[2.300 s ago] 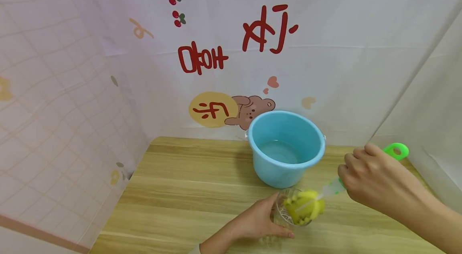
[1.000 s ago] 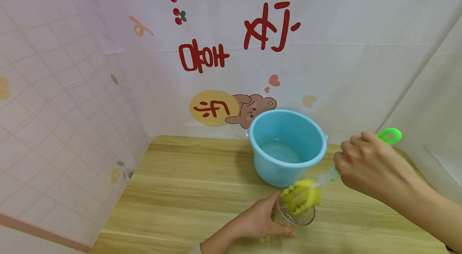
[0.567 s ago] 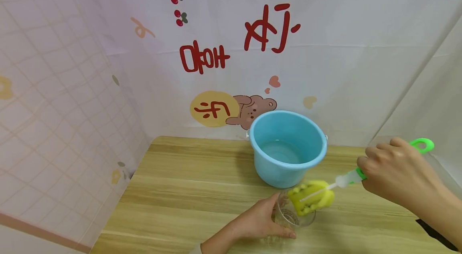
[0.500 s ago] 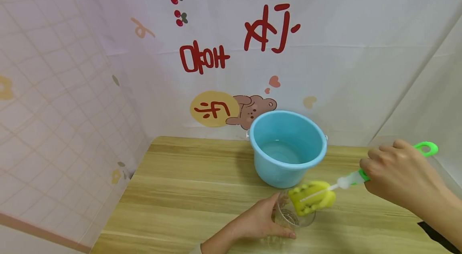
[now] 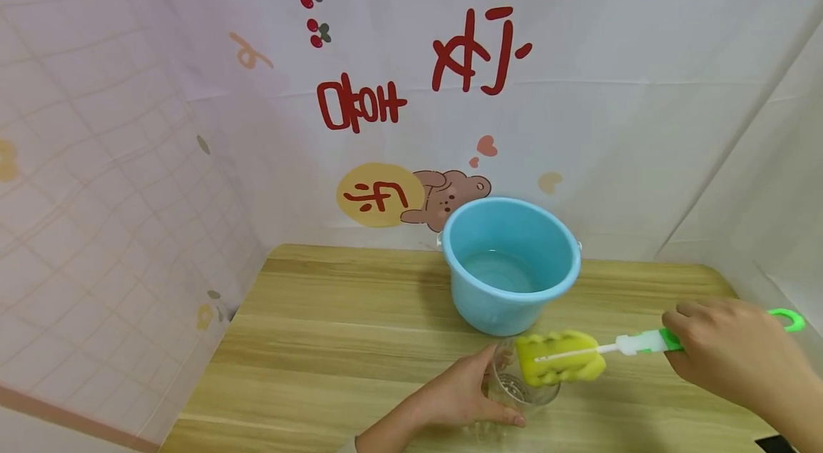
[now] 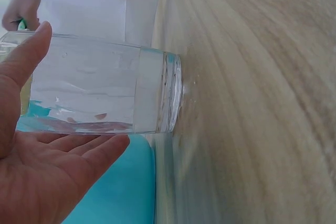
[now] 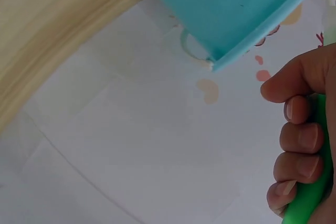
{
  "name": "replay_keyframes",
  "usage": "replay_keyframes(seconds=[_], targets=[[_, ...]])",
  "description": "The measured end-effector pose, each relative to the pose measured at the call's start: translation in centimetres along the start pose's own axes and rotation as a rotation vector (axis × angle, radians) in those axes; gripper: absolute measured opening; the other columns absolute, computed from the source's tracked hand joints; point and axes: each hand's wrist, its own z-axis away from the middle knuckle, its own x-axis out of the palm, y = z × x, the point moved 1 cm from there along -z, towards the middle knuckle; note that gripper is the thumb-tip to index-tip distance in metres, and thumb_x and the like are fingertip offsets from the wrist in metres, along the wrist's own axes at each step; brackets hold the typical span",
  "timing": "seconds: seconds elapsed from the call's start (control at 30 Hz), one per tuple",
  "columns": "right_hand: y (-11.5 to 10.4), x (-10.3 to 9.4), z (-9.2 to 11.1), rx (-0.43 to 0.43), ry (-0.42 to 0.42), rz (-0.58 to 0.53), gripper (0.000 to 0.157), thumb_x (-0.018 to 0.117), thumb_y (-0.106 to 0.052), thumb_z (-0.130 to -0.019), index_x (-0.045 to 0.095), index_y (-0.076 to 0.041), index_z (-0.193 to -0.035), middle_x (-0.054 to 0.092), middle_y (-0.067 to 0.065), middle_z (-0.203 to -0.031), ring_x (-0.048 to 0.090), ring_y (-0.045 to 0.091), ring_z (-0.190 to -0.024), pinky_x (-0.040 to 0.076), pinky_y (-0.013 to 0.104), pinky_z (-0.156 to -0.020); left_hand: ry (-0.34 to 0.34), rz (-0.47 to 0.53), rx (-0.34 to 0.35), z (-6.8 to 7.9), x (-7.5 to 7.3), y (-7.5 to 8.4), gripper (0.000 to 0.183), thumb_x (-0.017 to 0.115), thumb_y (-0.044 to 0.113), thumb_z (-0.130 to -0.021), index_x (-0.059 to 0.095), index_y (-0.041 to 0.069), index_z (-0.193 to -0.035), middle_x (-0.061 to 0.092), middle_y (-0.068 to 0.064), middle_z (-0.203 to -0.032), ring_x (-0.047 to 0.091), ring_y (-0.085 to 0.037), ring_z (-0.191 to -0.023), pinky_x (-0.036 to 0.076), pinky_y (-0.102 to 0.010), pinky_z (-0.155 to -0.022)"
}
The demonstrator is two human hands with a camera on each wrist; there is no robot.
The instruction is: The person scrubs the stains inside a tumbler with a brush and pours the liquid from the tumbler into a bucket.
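Note:
My left hand (image 5: 458,392) holds a clear glass cup (image 5: 511,390) upright on the table, thumb on one side and fingers on the other. In the left wrist view the cup's thick base (image 6: 170,93) stands at the wood. My right hand (image 5: 733,349) grips the green handle (image 7: 311,190) of a sponge cup brush, fingers curled round it. The brush's yellow sponge head (image 5: 561,360) is over the cup's mouth, overlapping the rim in the head view. Its white stem lies nearly level, pointing left.
A light blue bucket (image 5: 495,314) with a little water in it stands just behind the cup, near the back of the wooden table (image 5: 334,324). White printed cloth (image 5: 611,124) hangs behind and at both sides.
The brush head has come up from the cup's mouth and shifted right, and its handle has tipped down toward level. My right hand has moved right and lower. The left hand and cup stay put.

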Motion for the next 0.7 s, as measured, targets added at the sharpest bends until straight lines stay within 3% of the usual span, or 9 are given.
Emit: replay_keyframes(seconds=[0.13,0.27,0.4,0.43,0.47,0.53,0.7], targets=[[-0.3,0.2,1.5,0.107,-0.059,-0.048,0.021,0.037,-0.024,-0.083,0.027,-0.026,-0.065,0.016,-0.019,-0.066,0.012,0.0,-0.061,0.012,0.021,-0.051,-0.007,0.017,0.007,0.1,0.0,0.0,0.092,0.091,0.027,-0.085,0.036,0.028,-0.159,0.051,0.013,-0.149,0.053,-0.007,-0.134,0.046,-0.023,-0.106],[-0.6,0.7,3.1,0.207,-0.111,-0.1,0.025,0.051,-0.02,-0.073,0.029,-0.029,-0.066,0.017,-0.022,-0.066,0.013,-0.002,-0.061,0.014,0.022,-0.049,-0.014,0.032,0.006,0.2,0.0,0.0,0.092,0.09,0.026,-0.086,0.036,0.027,-0.159,0.052,0.012,-0.148,0.054,-0.006,-0.132,0.046,-0.023,-0.106],[-1.0,1.4,4.9,0.262,-0.13,-0.125,0.029,0.036,-0.038,-0.095,0.03,-0.032,-0.067,0.016,-0.024,-0.068,0.012,-0.005,-0.06,0.014,0.019,-0.048,-0.007,0.002,-0.018,0.3,-0.1,0.1,0.089,0.09,0.028,-0.086,0.039,0.021,-0.158,0.052,0.006,-0.151,0.053,-0.008,-0.133,0.047,-0.026,-0.107],[-1.0,1.5,5.3,0.271,-0.132,-0.145,0.029,0.039,-0.037,-0.095,0.032,-0.032,-0.068,0.017,-0.025,-0.068,0.013,-0.006,-0.06,0.015,0.02,-0.048,-0.004,-0.01,-0.026,0.3,-0.1,0.1,0.089,0.09,0.029,-0.086,0.039,0.019,-0.158,0.052,0.004,-0.151,0.053,-0.009,-0.134,0.047,-0.026,-0.106],[-1.1,1.7,5.7,0.283,-0.136,-0.152,0.035,0.032,-0.046,-0.1,0.033,-0.033,-0.068,0.017,-0.026,-0.069,0.014,-0.007,-0.059,0.015,0.019,-0.048,-0.001,-0.018,-0.035,0.3,-0.1,0.1,0.089,0.09,0.029,-0.086,0.04,0.017,-0.157,0.052,0.003,-0.152,0.052,-0.01,-0.134,0.047,-0.026,-0.106],[-1.3,1.9,6.5,0.303,-0.14,-0.179,0.034,0.038,-0.044,-0.101,0.037,-0.033,-0.07,0.019,-0.027,-0.069,0.016,-0.008,-0.059,0.016,0.019,-0.048,0.0,-0.024,-0.05,0.3,-0.1,0.2,0.088,0.09,0.03,-0.086,0.04,0.014,-0.157,0.052,0.0,-0.153,0.052,-0.011,-0.135,0.047,-0.025,-0.106],[-1.9,2.3,7.8,0.326,-0.095,-0.207,0.042,0.033,-0.055,-0.106,0.037,-0.032,-0.071,0.017,-0.028,-0.069,0.013,-0.01,-0.06,0.013,0.015,-0.05,0.003,-0.042,-0.071,0.3,-0.2,0.3,0.087,0.09,0.03,-0.086,0.043,0.011,-0.155,0.053,0.001,-0.152,0.053,-0.012,-0.134,0.047,-0.024,-0.105]])
